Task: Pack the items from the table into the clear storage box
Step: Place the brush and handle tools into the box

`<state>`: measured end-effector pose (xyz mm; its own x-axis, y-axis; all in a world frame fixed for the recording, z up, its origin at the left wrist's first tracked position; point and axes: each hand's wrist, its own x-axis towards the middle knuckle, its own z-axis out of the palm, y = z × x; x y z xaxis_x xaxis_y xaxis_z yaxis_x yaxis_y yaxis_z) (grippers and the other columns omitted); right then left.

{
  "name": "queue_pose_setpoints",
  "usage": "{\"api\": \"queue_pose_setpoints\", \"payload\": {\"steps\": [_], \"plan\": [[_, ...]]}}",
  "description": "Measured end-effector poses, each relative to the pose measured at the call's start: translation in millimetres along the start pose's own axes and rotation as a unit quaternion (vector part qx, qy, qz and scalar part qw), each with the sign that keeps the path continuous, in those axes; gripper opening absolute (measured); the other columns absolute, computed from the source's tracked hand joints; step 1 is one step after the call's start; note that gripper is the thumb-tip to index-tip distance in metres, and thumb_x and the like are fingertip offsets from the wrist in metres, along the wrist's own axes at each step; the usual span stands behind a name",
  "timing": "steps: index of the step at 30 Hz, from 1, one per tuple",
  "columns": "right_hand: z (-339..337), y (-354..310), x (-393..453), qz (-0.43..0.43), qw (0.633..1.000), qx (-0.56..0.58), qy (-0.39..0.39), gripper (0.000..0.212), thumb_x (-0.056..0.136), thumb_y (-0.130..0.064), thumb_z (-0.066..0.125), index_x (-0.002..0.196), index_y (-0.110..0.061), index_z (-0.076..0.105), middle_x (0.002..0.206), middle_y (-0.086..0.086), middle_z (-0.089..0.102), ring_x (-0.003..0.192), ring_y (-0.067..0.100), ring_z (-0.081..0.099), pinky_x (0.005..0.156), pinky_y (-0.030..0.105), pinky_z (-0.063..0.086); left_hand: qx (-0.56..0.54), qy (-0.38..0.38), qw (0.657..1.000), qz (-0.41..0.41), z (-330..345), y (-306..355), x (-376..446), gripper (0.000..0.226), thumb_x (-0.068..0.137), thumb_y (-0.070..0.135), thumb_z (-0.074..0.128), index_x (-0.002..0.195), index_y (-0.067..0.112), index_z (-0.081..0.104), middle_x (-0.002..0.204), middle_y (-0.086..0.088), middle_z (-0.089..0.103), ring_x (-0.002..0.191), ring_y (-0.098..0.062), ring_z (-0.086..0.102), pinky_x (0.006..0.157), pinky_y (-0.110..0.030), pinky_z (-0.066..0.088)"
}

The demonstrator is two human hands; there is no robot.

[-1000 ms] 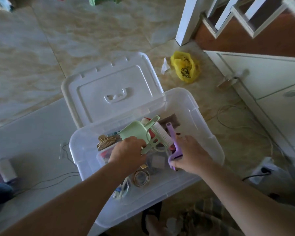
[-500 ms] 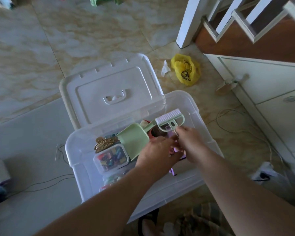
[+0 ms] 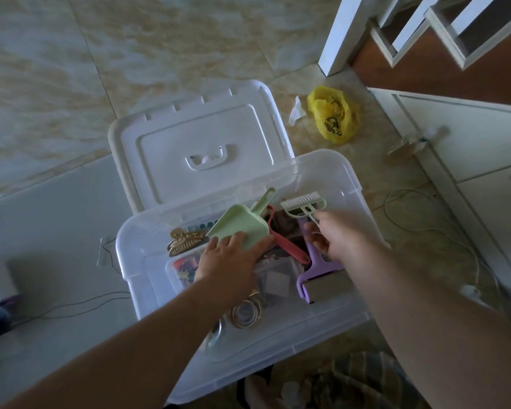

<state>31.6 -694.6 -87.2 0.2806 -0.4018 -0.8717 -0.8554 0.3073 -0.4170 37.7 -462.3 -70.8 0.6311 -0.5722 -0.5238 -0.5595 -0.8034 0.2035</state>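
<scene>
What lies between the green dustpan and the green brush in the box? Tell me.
In the head view, the red handle of a tool runs between the dustpan and the brush, over dark items too dim to identify.

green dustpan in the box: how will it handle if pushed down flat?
The green dustpan looks like thin moulded plastic, so probably stiff and light. It lies tilted on the clutter under the left hand, so it may rock or slide. Its smooth surface could be slippery.
</scene>
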Motion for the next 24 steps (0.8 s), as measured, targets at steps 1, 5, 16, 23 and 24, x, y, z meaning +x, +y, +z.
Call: {"api": "queue_pose_setpoints", "payload": {"steps": [1,5,16,23,24], "plan": [[0,-2,-2,-0.002,1.0,0.008,-0.009,0.02,0.102,-0.032,0.053,0.101,-0.019,0.068,0.063,-0.004,0.071,0.05,0.014,0.061,0.051,0.024,0.039,0.003,-0.002,1.0,-0.004,-1,1,0,0.081,0.094,0.054,0.054,0.151,0.058,-0.003,0.143,-0.003,0.045,0.128,-0.029,0.053,0.119,-0.051,0.026],[2,-10,-10,-0.024,0.994,0.079,-0.077,0.021,0.102,-0.036,0.057,0.114,-0.021,0.066,0.101,0.0,0.081,0.075,0.02,0.065,0.063,0.029,0.048,0.05,-0.023,0.998,-0.026,2,-4,-3,0.076,0.096,0.055,0.046,0.156,0.051,0.0,0.137,-0.008,0.047,0.127,-0.032,0.052,0.121,-0.059,0.015],[35,13,-72,-0.524,0.719,-0.454,0.037,0.053,0.082,-0.023,0.059,0.134,-0.014,0.061,0.131,0.011,0.055,0.12,0.036,0.052,0.102,0.052,0.047,-0.103,0.124,0.987,-0.007,-24,-30,-36,0.059,0.084,0.042,0.065,0.142,0.04,0.054,0.145,-0.002,0.047,0.134,-0.028,0.046,0.112,-0.048,0.041],[152,14,-144,-0.667,0.618,-0.413,0.042,0.048,0.076,-0.008,0.075,0.124,-0.008,0.07,0.123,0.015,0.058,0.115,0.042,0.054,0.097,0.046,0.047,-0.209,0.296,0.931,-0.045,-33,-131,-109,0.046,0.081,0.016,0.068,0.126,0.026,0.066,0.129,-0.004,0.057,0.117,-0.031,0.056,0.095,-0.044,0.051],[173,16,-153,-0.683,0.61,-0.401,0.034,0.046,0.076,-0.006,0.074,0.122,-0.007,0.071,0.121,0.016,0.058,0.114,0.042,0.054,0.096,0.046,0.049,-0.205,0.304,0.928,-0.068,-28,-151,-123,0.046,0.082,0.017,0.068,0.127,0.027,0.065,0.13,-0.003,0.056,0.118,-0.03,0.055,0.097,-0.044,0.051]]}}
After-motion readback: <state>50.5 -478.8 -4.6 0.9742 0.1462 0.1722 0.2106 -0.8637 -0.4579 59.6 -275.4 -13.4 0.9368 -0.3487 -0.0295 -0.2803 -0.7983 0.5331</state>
